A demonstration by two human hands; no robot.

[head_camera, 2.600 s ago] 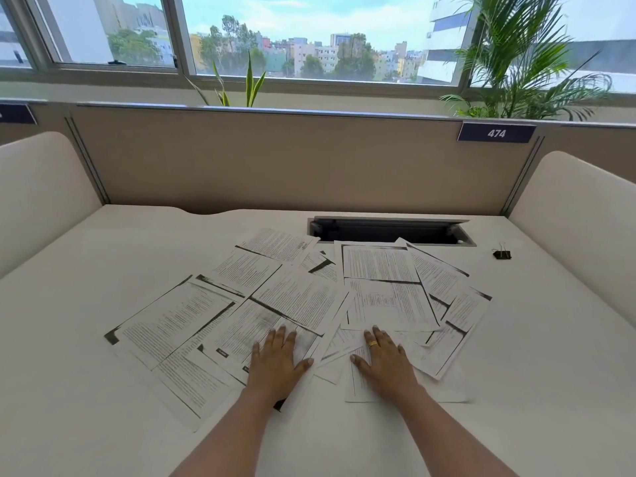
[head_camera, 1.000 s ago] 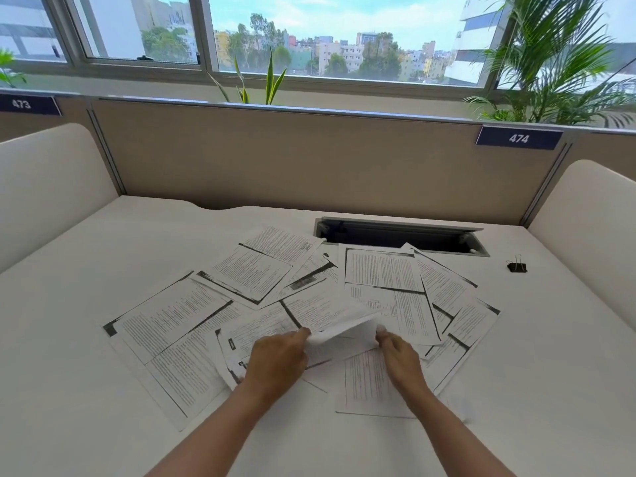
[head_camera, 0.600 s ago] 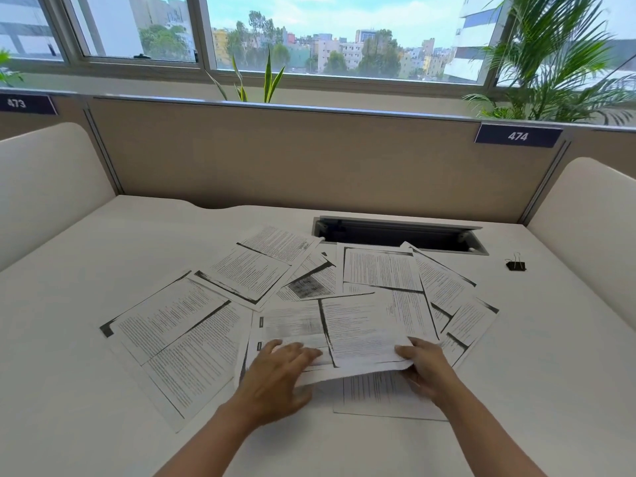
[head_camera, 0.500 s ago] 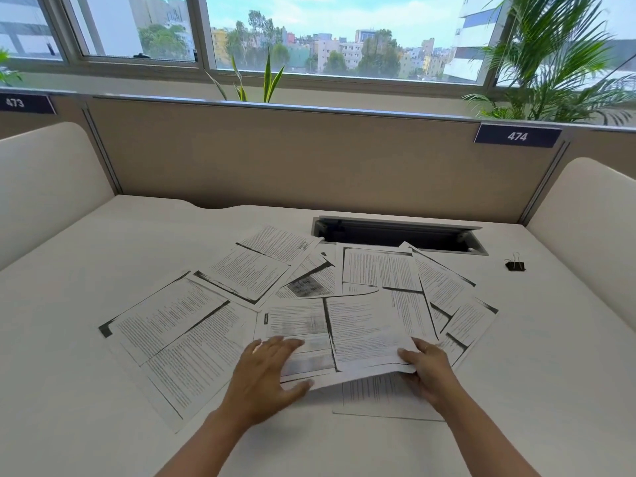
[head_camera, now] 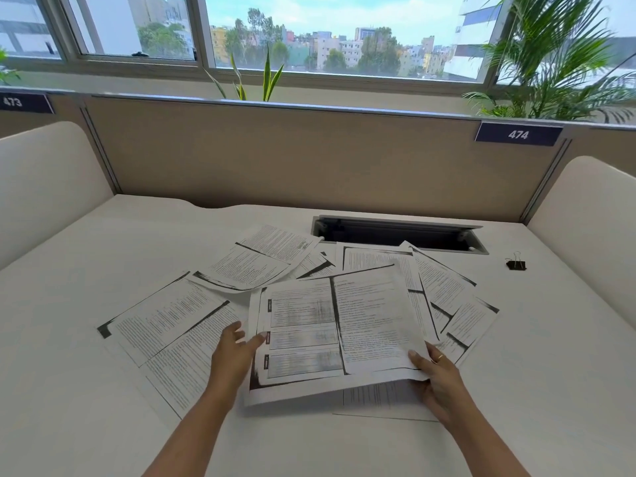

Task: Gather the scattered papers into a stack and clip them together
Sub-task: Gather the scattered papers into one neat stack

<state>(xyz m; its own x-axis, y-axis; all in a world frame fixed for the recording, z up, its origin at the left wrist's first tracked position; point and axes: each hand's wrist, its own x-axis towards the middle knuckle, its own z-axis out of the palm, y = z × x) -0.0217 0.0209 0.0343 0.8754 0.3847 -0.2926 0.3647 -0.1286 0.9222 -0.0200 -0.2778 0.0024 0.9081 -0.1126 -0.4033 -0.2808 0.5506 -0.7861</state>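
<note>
Both hands [head_camera: 236,356] [head_camera: 438,378] (thumbs on top) hold lifted papers [head_camera: 337,335].

Held sheets [head_camera: 337,335] print blurred; right hand [head_camera: 440,383] fingers hidden beneath; 473 label [head_camera: 24,103] cropped.
</note>
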